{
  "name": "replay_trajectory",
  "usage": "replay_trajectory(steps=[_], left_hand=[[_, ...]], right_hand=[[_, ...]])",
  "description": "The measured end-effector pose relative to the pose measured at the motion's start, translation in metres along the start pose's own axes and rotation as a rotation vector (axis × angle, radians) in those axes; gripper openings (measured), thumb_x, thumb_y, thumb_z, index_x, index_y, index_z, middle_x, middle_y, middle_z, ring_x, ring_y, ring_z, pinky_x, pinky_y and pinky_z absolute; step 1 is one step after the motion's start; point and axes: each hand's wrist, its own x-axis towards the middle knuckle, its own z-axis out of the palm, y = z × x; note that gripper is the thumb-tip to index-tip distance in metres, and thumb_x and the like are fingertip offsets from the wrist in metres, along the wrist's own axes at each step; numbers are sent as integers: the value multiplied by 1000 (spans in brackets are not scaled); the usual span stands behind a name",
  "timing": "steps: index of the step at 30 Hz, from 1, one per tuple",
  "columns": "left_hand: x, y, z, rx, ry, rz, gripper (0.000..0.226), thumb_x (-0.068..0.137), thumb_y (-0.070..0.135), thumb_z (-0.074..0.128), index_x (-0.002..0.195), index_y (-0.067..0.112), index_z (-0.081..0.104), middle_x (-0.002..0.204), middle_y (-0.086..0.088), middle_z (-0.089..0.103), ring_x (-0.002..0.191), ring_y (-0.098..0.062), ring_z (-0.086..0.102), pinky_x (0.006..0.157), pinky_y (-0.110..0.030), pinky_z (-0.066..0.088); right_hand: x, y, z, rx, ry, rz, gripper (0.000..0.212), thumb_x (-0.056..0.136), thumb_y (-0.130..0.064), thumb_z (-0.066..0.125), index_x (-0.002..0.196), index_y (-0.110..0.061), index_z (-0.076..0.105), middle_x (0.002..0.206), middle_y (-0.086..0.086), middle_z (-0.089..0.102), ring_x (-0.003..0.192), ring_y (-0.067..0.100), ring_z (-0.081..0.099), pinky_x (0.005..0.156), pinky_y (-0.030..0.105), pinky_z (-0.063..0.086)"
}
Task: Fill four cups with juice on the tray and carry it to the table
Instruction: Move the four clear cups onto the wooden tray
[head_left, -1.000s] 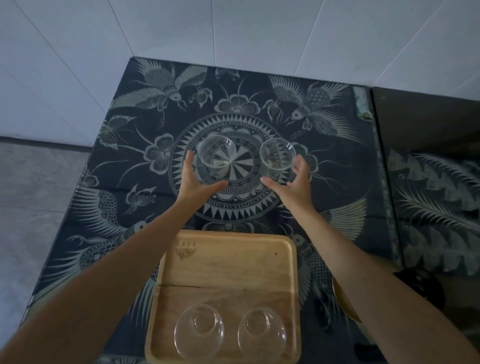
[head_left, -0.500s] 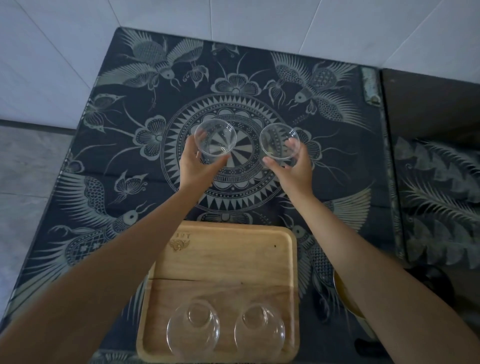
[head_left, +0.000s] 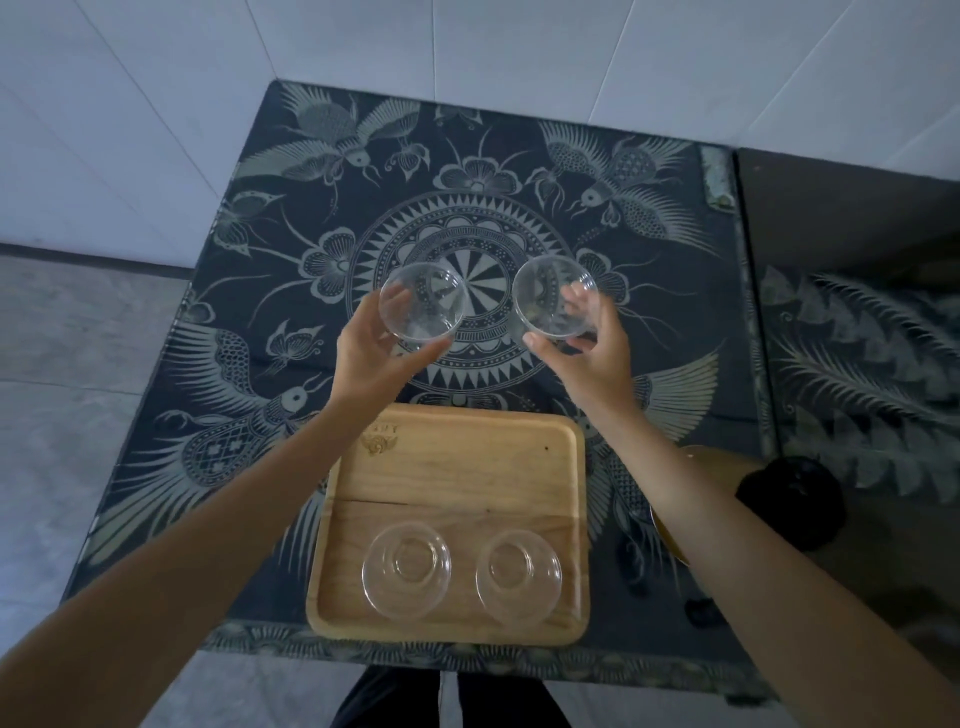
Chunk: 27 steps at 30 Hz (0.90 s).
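Each hand holds one clear glass cup in the air over the patterned dark cloth (head_left: 291, 218) that covers the table. The left hand (head_left: 371, 358) wraps the left cup (head_left: 422, 301) from below and from the near side: its thumb lies along the cup's near lower wall, and its fingers show through the glass on the far left side. The cup's mouth faces up toward the camera, slightly tilted, and it sits above the fingers rather than deep in the palm.

The right hand (head_left: 589, 353) grips the right cup (head_left: 553, 297) in the same way, thumb at the near left edge of the base, fingers curled around the right side and seen partly through the glass. This cup too is tipped a little, mouth toward the camera. The two held cups are near each other but apart, with the round medallion of the cloth showing between them.

Both held cups hang beyond the far edge of the wooden tray (head_left: 467, 467), not over it. The tray lies flat on the cloth at the near edge of the table. Its far half is bare wood; on its near half stand two more cups side by side, the near-left cup (head_left: 406, 570) and the near-right cup (head_left: 518, 577), upright and apart. All four cups look empty.
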Motion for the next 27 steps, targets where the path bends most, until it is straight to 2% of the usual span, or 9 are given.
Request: replay_trajectory(steps=[4, 7, 11, 13, 15, 19, 25, 27], left_hand=[[-34, 0, -10, 12, -54, -25, 84, 67, 27, 100, 139, 15, 58, 131, 2, 72, 115, -6, 73, 92, -26, 63], [-57, -4, -17, 40, -104, -48, 82, 62, 26, 101, 133, 18, 60, 123, 7, 72, 110, -1, 74, 90, -20, 61], [-80, -11, -24, 91, -172, -96, 78, 63, 25, 98, 130, 25, 58, 121, 13, 71, 110, 7, 71, 99, -18, 57], [-90, -17, -27, 125, -204, -110, 76, 64, 24, 99, 128, 30, 58, 121, 19, 69, 112, 15, 66, 101, -13, 53], [-100, -22, -32, 160, -220, -124, 78, 64, 26, 100, 129, 29, 58, 124, 18, 68, 116, 14, 64, 100, -10, 52], [-117, -33, -37, 175, -244, -128, 82, 66, 21, 100, 136, 24, 57, 137, 8, 67, 131, -5, 61, 109, -26, 48], [-128, -36, -33, 163, -243, -118, 87, 65, 19, 100, 139, 24, 55, 142, 5, 64, 137, -7, 58, 113, -29, 48], [-130, -37, -32, 152, -251, -116, 86, 66, 18, 99, 139, 22, 54, 144, 3, 63, 140, -11, 57, 116, -33, 47]], right_hand=[[-34, 1, -9, -22, -52, 1, 74, 75, -43, 88, 139, -28, 53, 136, -12, 59, 126, 6, 56, 96, 29, 56], [-59, 11, -13, -37, -92, 28, 75, 72, -42, 90, 137, -29, 54, 130, -15, 61, 122, 4, 59, 96, 31, 57], [-94, 25, -16, -108, -142, 98, 77, 70, -48, 90, 136, -35, 54, 129, -30, 59, 119, -7, 58, 95, 29, 56], [-106, 31, -17, -123, -158, 93, 75, 70, -46, 89, 136, -33, 55, 132, -29, 58, 121, -6, 57, 95, 35, 56], [-116, 36, -17, -114, -174, 103, 76, 70, -45, 87, 137, -30, 55, 136, -23, 58, 125, -3, 55, 96, 43, 57], [-130, 44, -16, -110, -195, 131, 77, 69, -44, 87, 138, -29, 54, 135, -20, 57, 127, -2, 53, 98, 43, 56], [-136, 49, -12, -153, -224, 137, 79, 72, -31, 93, 139, -25, 52, 134, -15, 59, 125, -3, 55, 98, 38, 56], [-139, 48, -11, -178, -227, 141, 79, 71, -33, 93, 138, -35, 50, 133, -18, 58, 123, -9, 52, 103, 38, 53]])
